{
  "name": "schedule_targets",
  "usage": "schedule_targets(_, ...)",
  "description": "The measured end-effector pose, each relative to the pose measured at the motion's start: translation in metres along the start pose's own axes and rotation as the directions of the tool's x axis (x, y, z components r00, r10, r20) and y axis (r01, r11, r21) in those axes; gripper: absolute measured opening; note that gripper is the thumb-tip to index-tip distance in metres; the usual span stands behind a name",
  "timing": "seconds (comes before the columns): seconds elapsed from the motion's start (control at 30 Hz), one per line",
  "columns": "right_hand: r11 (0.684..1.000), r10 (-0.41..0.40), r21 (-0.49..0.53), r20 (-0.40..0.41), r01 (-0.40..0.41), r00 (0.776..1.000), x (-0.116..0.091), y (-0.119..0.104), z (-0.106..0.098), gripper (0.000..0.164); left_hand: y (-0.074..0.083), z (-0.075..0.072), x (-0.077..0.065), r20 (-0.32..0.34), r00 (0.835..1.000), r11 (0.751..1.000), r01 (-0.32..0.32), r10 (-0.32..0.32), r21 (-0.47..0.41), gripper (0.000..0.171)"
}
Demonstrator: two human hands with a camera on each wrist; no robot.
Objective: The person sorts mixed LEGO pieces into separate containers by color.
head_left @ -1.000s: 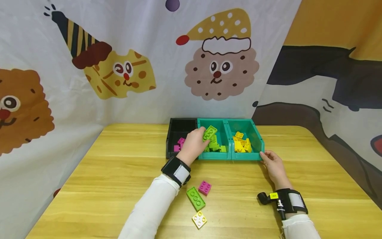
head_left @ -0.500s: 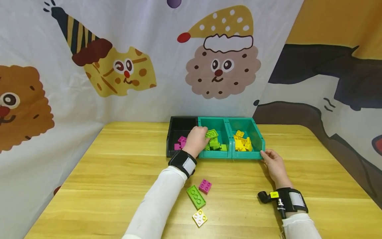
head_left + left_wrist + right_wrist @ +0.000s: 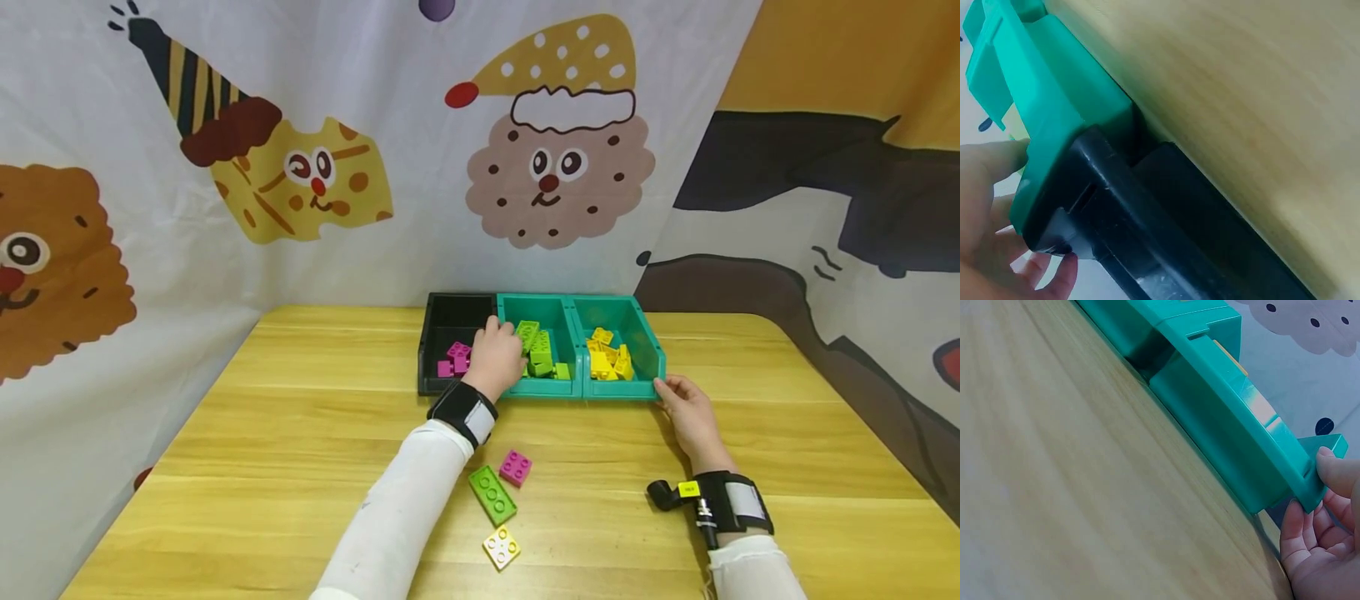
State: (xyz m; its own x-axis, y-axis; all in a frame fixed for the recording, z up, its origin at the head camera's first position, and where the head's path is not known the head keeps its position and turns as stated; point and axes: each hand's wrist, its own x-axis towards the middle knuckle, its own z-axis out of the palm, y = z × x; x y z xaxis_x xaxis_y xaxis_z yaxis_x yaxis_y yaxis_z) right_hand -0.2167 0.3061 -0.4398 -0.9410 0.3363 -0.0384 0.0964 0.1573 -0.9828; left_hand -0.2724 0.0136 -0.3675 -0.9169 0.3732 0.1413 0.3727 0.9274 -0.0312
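Observation:
In the head view, my left hand point(image 3: 495, 358) is over the divider between the black bin point(image 3: 431, 386) and the middle teal bin point(image 3: 551, 389). Its fingers are loosely bent and no brick shows in them. The left wrist view shows its thumb point(image 3: 1007, 159) by the teal front rim and fingertips near the black rim. Several green bricks point(image 3: 540, 348) lie in the middle bin, one long brick tilted on top. My right hand point(image 3: 690, 417) pinches the front corner of the right teal bin point(image 3: 622, 390), thumb point(image 3: 1335, 472) on one side, fingers underneath.
Magenta bricks point(image 3: 454, 358) lie in the black bin and yellow bricks point(image 3: 611, 358) in the right one. Nearer on the wooden table point(image 3: 300, 467) lie a magenta brick point(image 3: 516, 468), a long green brick point(image 3: 492, 495) and a pale yellow brick point(image 3: 502, 547). A printed cloth point(image 3: 360, 275) hangs behind.
My left hand has lowered the long green brick into the middle bin and let it go, then drawn slightly left of it. My right hand has stayed on the bin's corner.

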Motion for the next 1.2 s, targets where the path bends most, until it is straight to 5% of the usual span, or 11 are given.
schedule_targets(0.33,1.000,0.008,-0.008,-0.006,-0.008,1.000,-0.001,-0.001,0.001,0.022,0.003,-0.001,-0.001,0.105,0.994,0.999,0.004,0.000,-0.035,0.058)
schedule_targets(0.7,1.000,0.012,-0.004,0.011,-0.012,1.000,-0.002,-0.004,0.000,0.024,-0.010,-0.011,-0.013,-0.011,0.998,0.973,-0.063,0.062,-0.224,0.046)
schedule_targets(1.0,1.000,0.011,0.006,0.011,-0.011,1.000,-0.001,-0.002,-0.001,0.023,-0.018,-0.025,-0.035,-0.154,0.981,0.924,-0.166,0.119,-0.344,0.036)
schedule_targets(1.2,1.000,0.016,-0.008,0.006,-0.016,1.000,-0.001,-0.002,-0.001,0.023,-0.020,-0.034,-0.056,-0.135,0.980,0.886,-0.188,0.143,-0.425,0.032)
